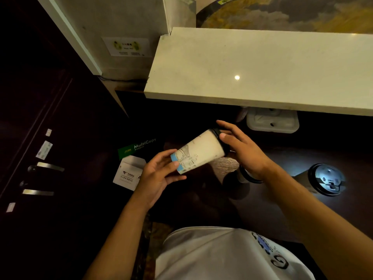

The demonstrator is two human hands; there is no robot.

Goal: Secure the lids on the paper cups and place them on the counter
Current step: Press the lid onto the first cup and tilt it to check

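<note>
My left hand grips the tilted paper cup by its base, my right hand presses its black lid on; nothing stands on the table yet.

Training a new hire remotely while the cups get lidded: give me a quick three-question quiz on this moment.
1. True or false: the paper cup is held tilted.
2. Which hand is at the black lid? A left, B right.
3. How many cups stand on the light counter?

Key: 1 true. 2 B: the right hand is at the lid, the left hand grips the base. 3 none; another lidded cup stands lower down.
</note>
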